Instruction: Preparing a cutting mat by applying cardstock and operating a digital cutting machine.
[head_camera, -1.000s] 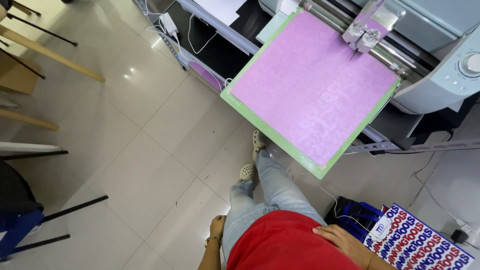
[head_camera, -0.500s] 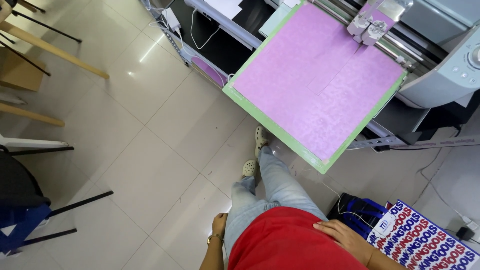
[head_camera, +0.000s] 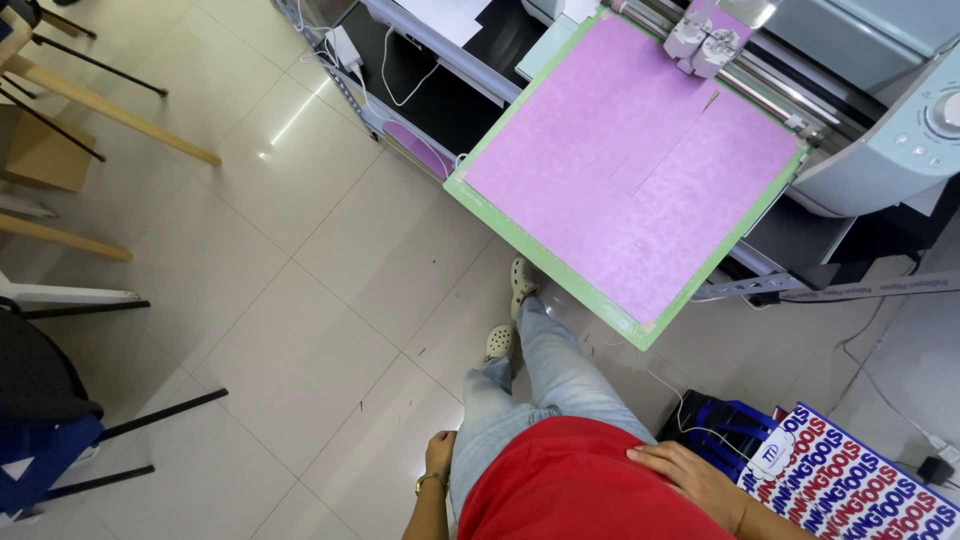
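1. My left hand hangs at my hip, loosely curled, holding nothing.
2. My right hand lies flat and open on my red shirt.
3. The green mat with its pink sheet juts from the cutting machine, far right.
4. Judgement: best kept untouched while the cutting head works.
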